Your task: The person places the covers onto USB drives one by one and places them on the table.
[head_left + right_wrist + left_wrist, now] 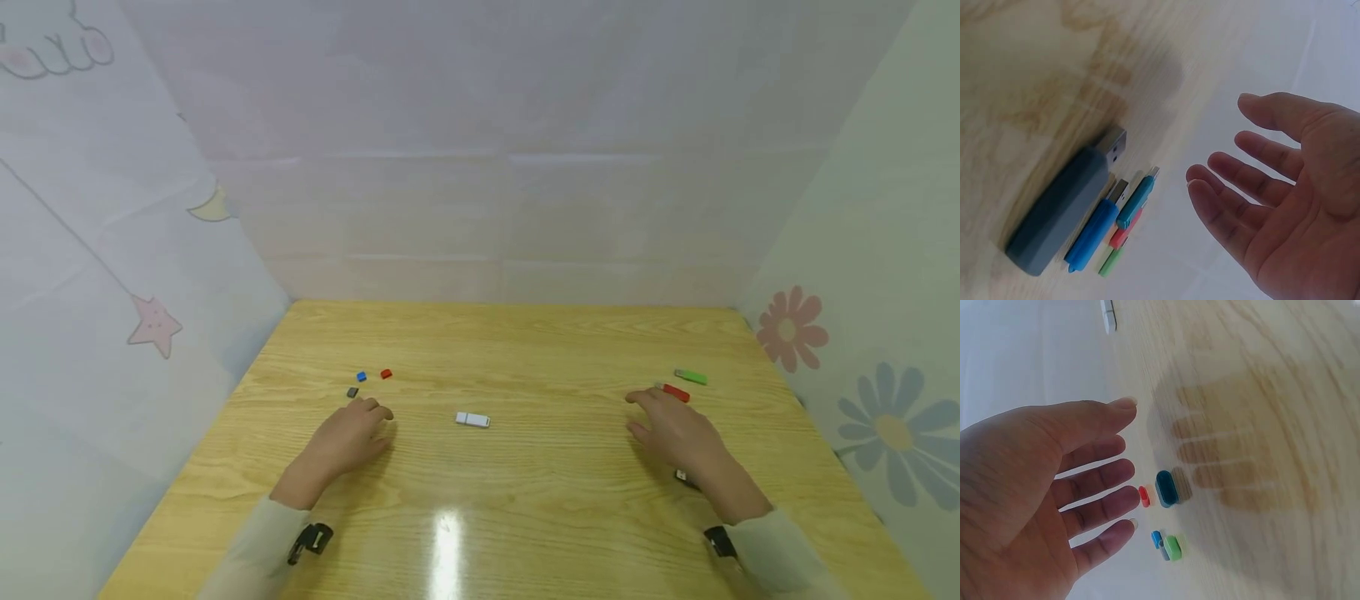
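Note:
My left hand (pixel 347 440) hovers over the left side of the table, its fingers loosely bent and holding nothing. Small USB stick caps lie near it: red (pixel 386 374), blue (pixel 362 377) and dark grey (pixel 352 392). The left wrist view also has a dark teal cap (pixel 1166 489) and a green cap (pixel 1173 548). On the right, my empty right hand (pixel 678 435) is held above uncapped USB sticks: dark grey (pixel 1060 209), blue (pixel 1093 231), teal (pixel 1135 203), red (pixel 675 392) and green (pixel 692 377). Between the hands lies a white USB stick (pixel 473 420) with its cap on.
The wooden table (pixel 510 350) meets a pale cloth wall (pixel 495 217) at its back edge. Patterned cloth stands along both sides. Light glares off the tabletop near the front.

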Available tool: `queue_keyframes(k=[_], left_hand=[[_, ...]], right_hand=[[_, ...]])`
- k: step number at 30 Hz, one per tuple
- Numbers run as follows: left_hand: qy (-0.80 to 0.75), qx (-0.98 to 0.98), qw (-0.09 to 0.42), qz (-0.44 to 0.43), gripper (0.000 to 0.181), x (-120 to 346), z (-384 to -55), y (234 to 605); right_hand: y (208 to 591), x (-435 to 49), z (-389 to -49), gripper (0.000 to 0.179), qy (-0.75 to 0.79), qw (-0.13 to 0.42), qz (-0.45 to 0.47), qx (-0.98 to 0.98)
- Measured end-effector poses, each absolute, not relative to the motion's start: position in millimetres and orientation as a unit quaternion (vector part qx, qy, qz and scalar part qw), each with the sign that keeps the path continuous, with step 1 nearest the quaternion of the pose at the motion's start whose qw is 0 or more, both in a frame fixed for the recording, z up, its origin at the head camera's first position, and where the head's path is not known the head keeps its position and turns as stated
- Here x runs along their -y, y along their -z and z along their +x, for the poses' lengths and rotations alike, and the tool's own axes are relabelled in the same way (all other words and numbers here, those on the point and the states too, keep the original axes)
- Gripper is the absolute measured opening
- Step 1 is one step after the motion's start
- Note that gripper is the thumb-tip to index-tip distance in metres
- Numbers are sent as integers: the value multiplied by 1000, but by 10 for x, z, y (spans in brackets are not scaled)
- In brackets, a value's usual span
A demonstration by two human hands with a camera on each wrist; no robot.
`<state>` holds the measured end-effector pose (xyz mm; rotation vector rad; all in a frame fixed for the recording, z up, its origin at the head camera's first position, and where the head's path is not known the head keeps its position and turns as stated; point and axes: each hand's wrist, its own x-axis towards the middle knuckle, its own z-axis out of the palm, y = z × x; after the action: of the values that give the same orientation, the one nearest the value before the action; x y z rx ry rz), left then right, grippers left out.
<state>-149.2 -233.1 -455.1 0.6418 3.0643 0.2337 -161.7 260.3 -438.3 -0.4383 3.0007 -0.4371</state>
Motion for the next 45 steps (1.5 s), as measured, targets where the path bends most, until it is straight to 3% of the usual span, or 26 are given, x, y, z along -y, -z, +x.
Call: queue_keyframes(k=[17, 29, 45], left_hand=[[-75, -983, 27, 168, 35, 2505, -1414, 4555], [-97, -982, 45, 155, 35, 2536, -1431, 4590], [-109, -984, 57, 128, 32, 2574, -1427, 4583]], right_hand=[[4389, -2784, -1671, 48, 133, 45, -142, -980], [4465, -2962, -1749, 49, 145, 79, -108, -980], [4573, -3096, -1898, 39, 121, 62, -115, -984]])
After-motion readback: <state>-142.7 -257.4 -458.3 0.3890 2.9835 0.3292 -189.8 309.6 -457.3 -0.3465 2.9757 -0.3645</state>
